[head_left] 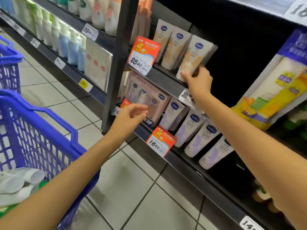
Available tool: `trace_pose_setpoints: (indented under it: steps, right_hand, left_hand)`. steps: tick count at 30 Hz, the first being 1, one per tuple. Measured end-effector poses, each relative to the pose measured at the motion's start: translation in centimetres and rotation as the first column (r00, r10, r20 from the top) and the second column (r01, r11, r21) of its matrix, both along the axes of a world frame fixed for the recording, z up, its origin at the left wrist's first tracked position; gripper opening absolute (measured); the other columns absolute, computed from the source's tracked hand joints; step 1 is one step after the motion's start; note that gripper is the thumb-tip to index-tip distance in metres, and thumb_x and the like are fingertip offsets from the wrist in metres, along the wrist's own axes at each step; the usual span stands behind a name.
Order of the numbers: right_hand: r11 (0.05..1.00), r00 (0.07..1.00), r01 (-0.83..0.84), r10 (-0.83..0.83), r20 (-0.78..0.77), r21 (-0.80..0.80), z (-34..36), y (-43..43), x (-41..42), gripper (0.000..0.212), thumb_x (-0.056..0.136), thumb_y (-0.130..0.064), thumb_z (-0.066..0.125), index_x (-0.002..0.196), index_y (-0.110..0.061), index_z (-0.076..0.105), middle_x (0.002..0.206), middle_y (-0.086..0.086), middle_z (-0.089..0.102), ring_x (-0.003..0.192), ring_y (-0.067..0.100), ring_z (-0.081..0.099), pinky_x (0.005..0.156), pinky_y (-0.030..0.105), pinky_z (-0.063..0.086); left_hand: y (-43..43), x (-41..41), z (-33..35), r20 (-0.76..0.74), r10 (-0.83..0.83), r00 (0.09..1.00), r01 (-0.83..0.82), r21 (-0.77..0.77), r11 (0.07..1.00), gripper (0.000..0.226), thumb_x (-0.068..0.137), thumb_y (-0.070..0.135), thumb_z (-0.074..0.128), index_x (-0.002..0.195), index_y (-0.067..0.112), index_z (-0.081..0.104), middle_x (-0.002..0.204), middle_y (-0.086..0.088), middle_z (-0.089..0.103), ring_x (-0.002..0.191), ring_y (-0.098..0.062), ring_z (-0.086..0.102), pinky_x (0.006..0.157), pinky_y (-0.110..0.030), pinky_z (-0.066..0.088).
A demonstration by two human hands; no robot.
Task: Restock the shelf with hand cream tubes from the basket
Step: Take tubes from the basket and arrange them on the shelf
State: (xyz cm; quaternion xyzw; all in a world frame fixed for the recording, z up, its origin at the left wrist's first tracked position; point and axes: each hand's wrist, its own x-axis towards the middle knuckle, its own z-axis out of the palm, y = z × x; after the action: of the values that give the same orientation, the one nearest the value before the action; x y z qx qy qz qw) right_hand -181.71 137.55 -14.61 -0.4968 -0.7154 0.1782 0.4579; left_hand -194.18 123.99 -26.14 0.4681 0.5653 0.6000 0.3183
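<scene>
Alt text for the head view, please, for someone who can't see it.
The right hand grips an orange-patterned hand cream tube by its base, at the front of the upper shelf beside two matching tubes. The left hand hovers, empty, before a pink boxed set on the lower shelf; a blue basket stands at left.

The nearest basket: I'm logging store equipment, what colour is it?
The basket is blue, best seen in the head view.
</scene>
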Motion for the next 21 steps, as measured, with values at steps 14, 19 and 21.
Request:
trace_pose_setpoints:
  steps: [14,19,21]
  right_hand:
    - [0.994,0.996,0.09,-0.088,-0.035,0.07,-0.4,-4.0,0.6,0.047,0.09,-0.03,0.059,0.126,-0.005,0.044,0.126,0.009,0.047,0.111,0.016,0.049,0.09,0.022,0.041]
    - [0.954,0.954,-0.298,0.298,-0.005,0.015,-4.3,-13.3,1.0,0.02,0.094,-0.022,0.052,0.112,-0.014,0.053,0.109,-0.001,0.056,0.098,0.0,0.053,0.084,0.01,0.04]
    - [0.874,0.88,-0.475,0.475,-0.025,-0.1,-5.5,-17.0,0.3,0.011,0.095,-0.019,0.05,0.103,-0.017,0.057,0.097,-0.006,0.06,0.086,-0.009,0.054,0.079,0.004,0.039]
  left_hand:
    - [-1.9,0.4,0.9,-0.157,0.0,0.988,0.0,0.0,1.0,0.026,0.09,0.004,0.053,0.113,0.011,0.061,0.111,0.0,0.064,0.104,-0.01,0.058,0.098,-0.031,0.047]
    - [-8.4,-0.5,2.9,-0.183,0.047,0.982,-0.029,0.097,0.995,0.031,0.087,-0.002,0.052,0.1,0.024,0.063,0.108,0.001,0.064,0.104,-0.01,0.059,0.097,-0.03,0.047]
    - [-12.3,-1.4,3.5,-0.203,0.06,0.977,-0.052,0.043,0.998,0.035,0.084,-0.008,0.05,0.098,0.021,0.063,0.098,0.003,0.064,0.094,-0.01,0.059,0.087,-0.018,0.046]
